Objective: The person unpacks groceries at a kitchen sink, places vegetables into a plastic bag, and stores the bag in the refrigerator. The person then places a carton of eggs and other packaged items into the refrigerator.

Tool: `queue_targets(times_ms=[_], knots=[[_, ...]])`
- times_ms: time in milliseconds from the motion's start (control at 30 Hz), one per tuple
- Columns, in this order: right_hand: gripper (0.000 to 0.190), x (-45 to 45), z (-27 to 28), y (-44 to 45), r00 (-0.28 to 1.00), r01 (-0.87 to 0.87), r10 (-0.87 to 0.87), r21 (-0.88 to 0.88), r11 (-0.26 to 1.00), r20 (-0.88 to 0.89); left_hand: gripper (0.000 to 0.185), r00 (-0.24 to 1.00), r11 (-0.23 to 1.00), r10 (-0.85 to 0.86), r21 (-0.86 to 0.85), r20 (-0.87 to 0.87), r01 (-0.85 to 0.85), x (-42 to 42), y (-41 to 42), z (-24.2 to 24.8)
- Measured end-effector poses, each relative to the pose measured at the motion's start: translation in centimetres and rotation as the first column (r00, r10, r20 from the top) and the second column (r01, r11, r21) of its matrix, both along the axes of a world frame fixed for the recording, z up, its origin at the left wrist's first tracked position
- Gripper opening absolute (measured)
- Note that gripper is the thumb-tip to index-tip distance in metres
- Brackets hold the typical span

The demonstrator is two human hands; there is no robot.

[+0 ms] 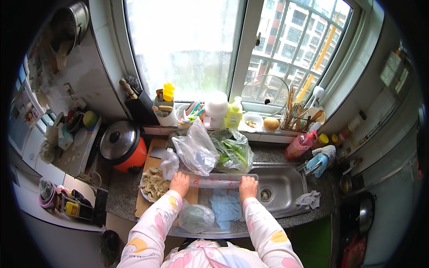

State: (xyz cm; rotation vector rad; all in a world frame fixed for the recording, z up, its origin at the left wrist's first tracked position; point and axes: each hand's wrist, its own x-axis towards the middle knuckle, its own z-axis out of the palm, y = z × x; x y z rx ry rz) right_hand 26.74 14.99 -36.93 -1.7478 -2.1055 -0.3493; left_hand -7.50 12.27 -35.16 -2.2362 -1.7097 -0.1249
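A clear plastic bin (209,236) lies before me, across the counter and the sink's left side. My left hand (180,184) grips its far rim at the left corner. The far right corner is in my right hand (248,187). Along that far side, between my hands, runs a translucent plastic strip (214,183) with red writing; I cannot tell whether it is a bag. A knotted plastic bag (196,218) with something greenish inside is at the bin's near end. Beside it a light blue cloth (225,207) shows, in or beneath the clear plastic.
Bagged leafy greens (233,150) and a white plastic bag (197,150) stand beyond the bin. Left are a plate of dumplings (154,184) on a wooden board (142,207) and an orange electric cooker (122,147). A steel sink (285,191) and pink bottle (300,145) are right.
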Motion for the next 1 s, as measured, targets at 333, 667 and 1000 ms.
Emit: queue_targets(times_ms=[333,667,1000], knots=[[0.044,-3.6,3.3,-2.4,0.953,0.034,-0.003,0.098,0.995,-0.304,0.017,0.974,0.987,0.098,0.104,0.202,-0.121,-1.1,0.3,1.1],[0.097,-10.7,4.8,-13.6,0.651,-0.743,0.27,-0.523,0.418,-0.71,0.014,0.944,0.99,0.094,0.073,0.316,-0.123,-0.9,0.3,2.4],[0.09,-15.2,2.1,-5.5,0.569,-0.711,0.337,-0.242,0.661,-0.75,0.023,0.904,0.987,0.129,0.039,0.408,-0.158,-0.6,0.1,3.4]])
